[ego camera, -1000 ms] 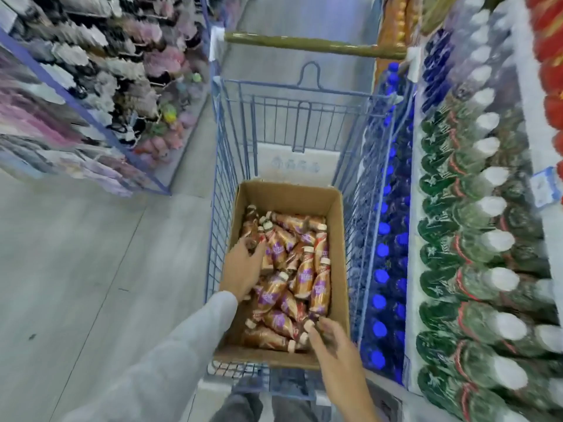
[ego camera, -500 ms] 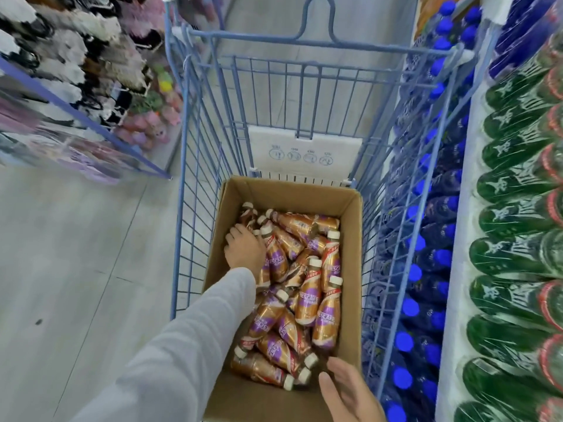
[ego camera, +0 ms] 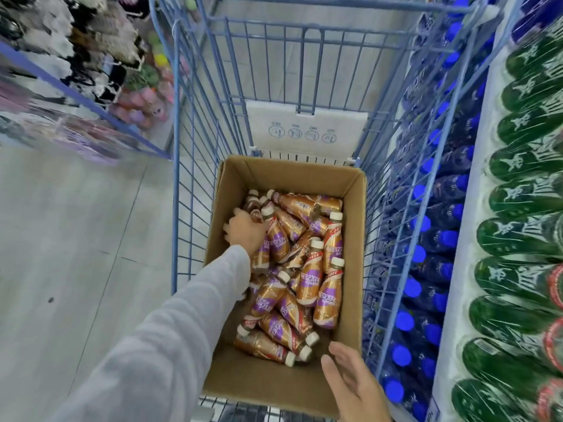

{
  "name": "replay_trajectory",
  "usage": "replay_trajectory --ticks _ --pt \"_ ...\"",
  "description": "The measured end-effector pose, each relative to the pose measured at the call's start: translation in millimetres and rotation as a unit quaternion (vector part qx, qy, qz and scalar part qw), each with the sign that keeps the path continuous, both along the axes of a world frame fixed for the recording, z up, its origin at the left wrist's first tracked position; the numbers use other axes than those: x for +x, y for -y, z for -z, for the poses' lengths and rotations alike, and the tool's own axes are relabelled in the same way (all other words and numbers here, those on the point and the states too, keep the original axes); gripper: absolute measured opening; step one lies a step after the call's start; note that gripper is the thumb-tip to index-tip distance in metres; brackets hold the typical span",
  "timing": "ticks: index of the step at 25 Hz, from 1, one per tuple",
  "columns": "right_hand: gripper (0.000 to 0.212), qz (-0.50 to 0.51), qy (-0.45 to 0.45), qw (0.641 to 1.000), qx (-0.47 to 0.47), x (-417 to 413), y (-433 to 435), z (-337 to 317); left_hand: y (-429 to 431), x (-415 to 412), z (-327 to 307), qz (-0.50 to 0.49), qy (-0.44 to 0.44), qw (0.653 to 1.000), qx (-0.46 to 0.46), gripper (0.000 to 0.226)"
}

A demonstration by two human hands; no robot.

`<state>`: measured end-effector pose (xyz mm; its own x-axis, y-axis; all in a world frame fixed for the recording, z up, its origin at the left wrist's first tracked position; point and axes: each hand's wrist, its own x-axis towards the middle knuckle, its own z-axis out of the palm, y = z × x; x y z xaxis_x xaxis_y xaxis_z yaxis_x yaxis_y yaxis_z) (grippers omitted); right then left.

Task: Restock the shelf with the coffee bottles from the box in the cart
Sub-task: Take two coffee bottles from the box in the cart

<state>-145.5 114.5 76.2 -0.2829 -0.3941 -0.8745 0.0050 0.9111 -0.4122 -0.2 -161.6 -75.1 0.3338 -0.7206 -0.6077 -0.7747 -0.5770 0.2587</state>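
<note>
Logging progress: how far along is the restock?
Done: nothing visibly shelved. In hand: left hand rests on coffee bottles far-left in the box, grip unclear; right hand open by its near corner, holding nothing. Left: the whole pile, in the cart.

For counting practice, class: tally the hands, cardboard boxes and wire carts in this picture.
Hands: 2, left hand and right hand
Cardboard boxes: 1
Wire carts: 1
Total: 4
</note>
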Motion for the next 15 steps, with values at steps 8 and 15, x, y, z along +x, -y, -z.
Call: replay_trajectory --ticks 8,15 --pt "0.011 -0.033 -0.004 0.999 0.003 1 17 1 -88 46 -63 -0.312 -0.380 0.870 0.038 0.068" --pt "0.032 -0.167 -0.008 0.985 -0.042 0 84 44 -150 76 -117 -0.400 -0.526 0.749 0.055 0.069"
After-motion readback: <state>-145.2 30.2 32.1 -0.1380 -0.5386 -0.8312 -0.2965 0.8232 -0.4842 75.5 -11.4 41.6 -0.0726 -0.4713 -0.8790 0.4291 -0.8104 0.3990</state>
